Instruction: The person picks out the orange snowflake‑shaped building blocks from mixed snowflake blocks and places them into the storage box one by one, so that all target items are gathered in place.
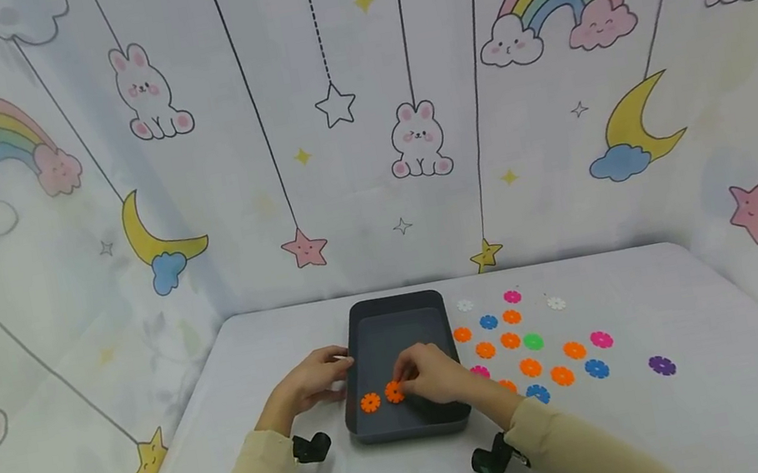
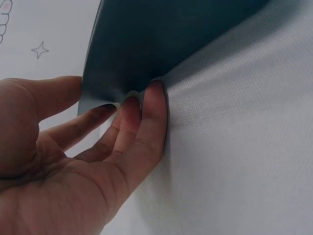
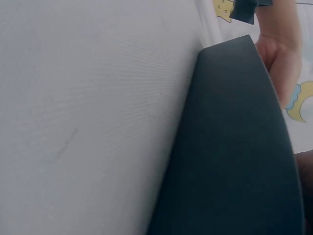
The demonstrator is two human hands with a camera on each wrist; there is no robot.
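Observation:
A dark grey rectangular tray (image 1: 398,326) stands on the table. My left hand (image 1: 316,376) holds its left side, the thumb at the rim and the bent fingertips against the outer wall in the left wrist view. Over the tray's near part, my right hand (image 1: 433,372) pinches an orange interlocking disc (image 1: 395,392) with a notched, flower-like edge. Another orange disc (image 1: 370,403) lies flat in the tray's near left corner. In the right wrist view the tray's outer wall (image 3: 230,137) blocks the fingers and the disc.
Several loose discs lie right of the tray: orange (image 1: 563,376), blue (image 1: 596,369), pink (image 1: 601,339), white (image 1: 556,303) and one green disc (image 1: 533,342). A purple disc (image 1: 662,366) sits farthest right. A patterned cloth backdrop (image 1: 370,187) rises behind the white table (image 1: 275,335).

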